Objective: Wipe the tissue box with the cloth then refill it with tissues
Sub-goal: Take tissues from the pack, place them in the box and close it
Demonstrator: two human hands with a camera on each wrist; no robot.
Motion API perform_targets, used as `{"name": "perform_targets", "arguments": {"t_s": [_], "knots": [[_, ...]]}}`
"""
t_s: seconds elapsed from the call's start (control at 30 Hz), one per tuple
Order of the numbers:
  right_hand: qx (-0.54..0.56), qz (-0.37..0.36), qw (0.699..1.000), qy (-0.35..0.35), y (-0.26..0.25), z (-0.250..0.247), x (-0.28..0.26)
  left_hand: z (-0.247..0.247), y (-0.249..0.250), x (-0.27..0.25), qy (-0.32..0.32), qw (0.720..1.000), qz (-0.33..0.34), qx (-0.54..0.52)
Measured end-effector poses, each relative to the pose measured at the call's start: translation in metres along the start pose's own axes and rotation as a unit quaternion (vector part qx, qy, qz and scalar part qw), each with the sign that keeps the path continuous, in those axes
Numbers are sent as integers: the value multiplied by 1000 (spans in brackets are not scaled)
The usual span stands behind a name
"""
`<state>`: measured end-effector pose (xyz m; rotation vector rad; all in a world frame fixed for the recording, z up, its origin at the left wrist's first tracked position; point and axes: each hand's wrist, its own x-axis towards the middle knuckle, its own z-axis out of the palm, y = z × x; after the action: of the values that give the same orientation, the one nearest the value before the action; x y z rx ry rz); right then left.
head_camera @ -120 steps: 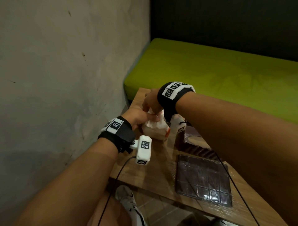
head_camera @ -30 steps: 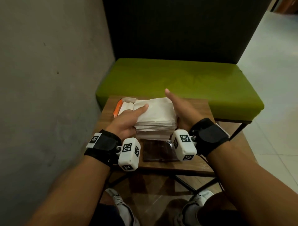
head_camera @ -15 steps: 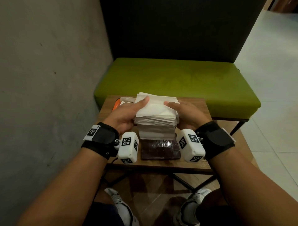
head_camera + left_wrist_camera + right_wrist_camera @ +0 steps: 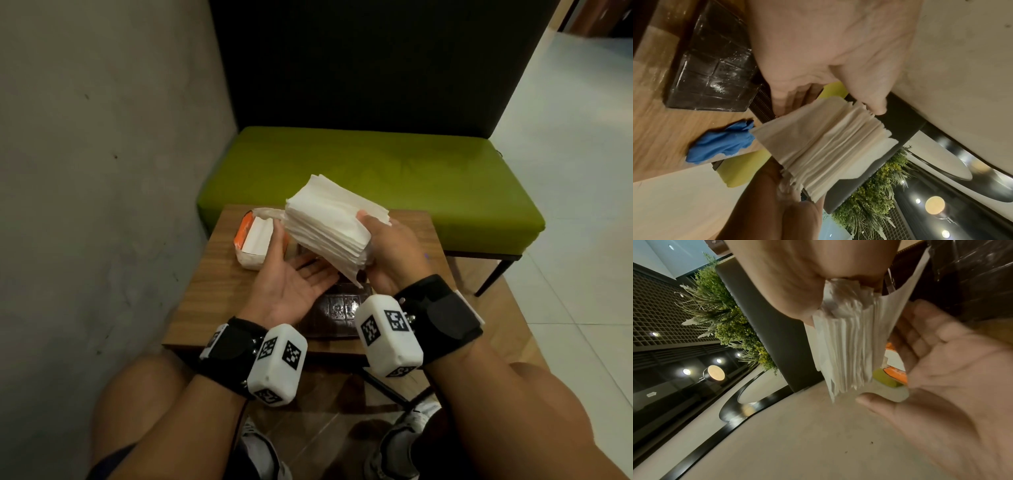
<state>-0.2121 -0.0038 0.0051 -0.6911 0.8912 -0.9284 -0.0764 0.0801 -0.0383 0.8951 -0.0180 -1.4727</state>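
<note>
My right hand (image 4: pixel 375 236) grips a thick stack of white tissues (image 4: pixel 330 226), tilted, above the wooden table (image 4: pixel 212 291). The thumb lies on top and the other fingers are hidden behind the stack. My left hand (image 4: pixel 296 279) lies palm up with straight fingers under the stack's lower edge, and its thumb touches the stack's left side. The dark brown tissue box (image 4: pixel 337 313) lies on the table below both hands. A crumpled blue cloth (image 4: pixel 721 142) rests near the table's far edge. In the right wrist view the tissues (image 4: pixel 849 345) fan out from my palm.
An opened tissue pack with an orange wrapper (image 4: pixel 253 240) sits at the table's back left. A green bench (image 4: pixel 394 171) stands behind the table, and a grey wall (image 4: pixel 102 171) runs close on the left. My knees and shoes are below the table's front edge.
Both hands held the stack by its sides over the box. Now the right hand alone grips it, raised and tilted, and the left hand has let go and turned palm up beneath it.
</note>
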Motion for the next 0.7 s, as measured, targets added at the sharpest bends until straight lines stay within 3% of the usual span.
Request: {"name": "perform_targets", "arguments": {"t_s": [0.2, 0.4, 0.57, 0.7], "knots": [[-21, -23, 998, 56, 25, 5, -9, 13, -8, -10, -29, 997, 72, -31], [-73, -61, 993, 67, 41, 8, -12, 24, -13, -12, 36, 991, 120, 53], [-107, -53, 991, 57, 46, 3, -12, 24, -8, -2, 11, 992, 117, 49], [-165, -29, 985, 31, 33, -8, -14, 14, 1, 16, 30, 993, 103, 58]]}}
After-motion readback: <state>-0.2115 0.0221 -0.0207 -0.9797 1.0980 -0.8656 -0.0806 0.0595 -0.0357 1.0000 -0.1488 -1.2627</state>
